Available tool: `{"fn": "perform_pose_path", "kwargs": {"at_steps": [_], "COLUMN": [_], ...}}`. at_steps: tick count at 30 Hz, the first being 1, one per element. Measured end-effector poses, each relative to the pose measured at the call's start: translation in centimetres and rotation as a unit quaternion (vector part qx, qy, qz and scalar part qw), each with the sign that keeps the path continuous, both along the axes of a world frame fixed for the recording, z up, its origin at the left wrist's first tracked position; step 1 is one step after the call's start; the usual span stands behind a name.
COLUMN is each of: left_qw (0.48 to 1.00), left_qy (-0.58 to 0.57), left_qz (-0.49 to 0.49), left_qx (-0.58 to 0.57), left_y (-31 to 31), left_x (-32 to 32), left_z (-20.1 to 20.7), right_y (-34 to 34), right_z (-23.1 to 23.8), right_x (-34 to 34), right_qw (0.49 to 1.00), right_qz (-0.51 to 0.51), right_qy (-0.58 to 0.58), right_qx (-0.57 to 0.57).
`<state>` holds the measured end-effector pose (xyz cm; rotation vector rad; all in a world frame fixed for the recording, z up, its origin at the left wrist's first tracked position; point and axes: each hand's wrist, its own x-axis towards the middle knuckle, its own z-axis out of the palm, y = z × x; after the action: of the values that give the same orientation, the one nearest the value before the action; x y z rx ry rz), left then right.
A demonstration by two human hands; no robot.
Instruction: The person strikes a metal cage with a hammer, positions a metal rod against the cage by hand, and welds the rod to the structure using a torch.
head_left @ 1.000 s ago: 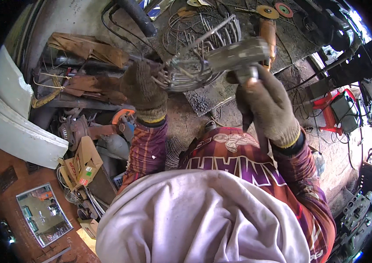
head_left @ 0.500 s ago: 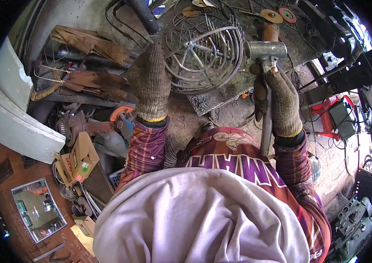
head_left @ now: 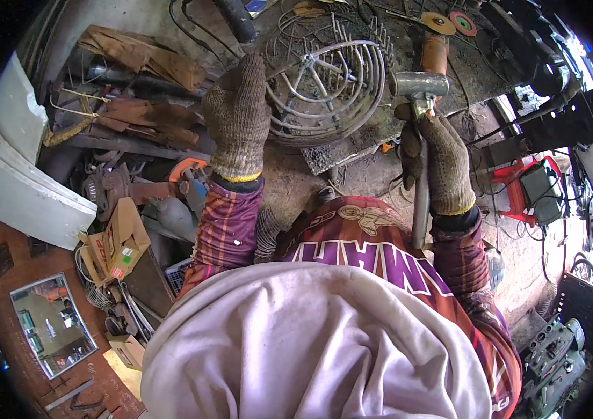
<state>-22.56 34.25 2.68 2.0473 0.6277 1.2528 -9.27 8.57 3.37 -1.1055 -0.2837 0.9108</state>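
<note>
L hand (head_left: 235, 112) fingers curled on wire frame (head_left: 322, 92) abv tabletop's (head_left: 481, 66) nr edge; R hand's (head_left: 438, 146) wrapped round hammer (head_left: 418, 84).

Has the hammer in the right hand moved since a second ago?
Yes, rightward: judged against the tan disc, the hammer has its head farther right, going from across the wire frame to just right of it.

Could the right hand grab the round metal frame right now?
Probably not: the right hand is occupied holding the hammer, though nothing else appears to block the way to the round metal frame.
</note>
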Motion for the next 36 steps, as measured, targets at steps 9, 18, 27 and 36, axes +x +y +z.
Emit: {"fn": "perform_pose_path", "kwargs": {"at_steps": [9, 18, 27, 36], "left_qw": [0.996, 0.996, 0.996, 0.972], "left_qy": [0.010, 0.012, 0.054, 0.054], "left_qz": [-0.008, -0.007, -0.037, -0.046], "left_qx": [0.092, 0.094, 0.055, 0.226], "left_y": [-0.7, -0.9, -1.0, 0.0], "left_x": [-0.2, -0.3, -0.9, -1.1], "left_z": [0.1, 0.1, 0.2, -1.9], "right_y": [0.1, -0.1, 0.3, 0.6], "right_z": [0.6, 0.8, 1.9, 2.4], "right_x": [-0.5, -0.9, -1.6, -2.5], "right_qw": [1.000, 1.000, 0.999, 0.999], "right_qz": [0.011, 0.020, 0.025, 0.040], "right_qy": [-0.012, -0.014, -0.022, -0.019], "right_qx": [-0.005, 0.015, 0.015, -0.028]}}
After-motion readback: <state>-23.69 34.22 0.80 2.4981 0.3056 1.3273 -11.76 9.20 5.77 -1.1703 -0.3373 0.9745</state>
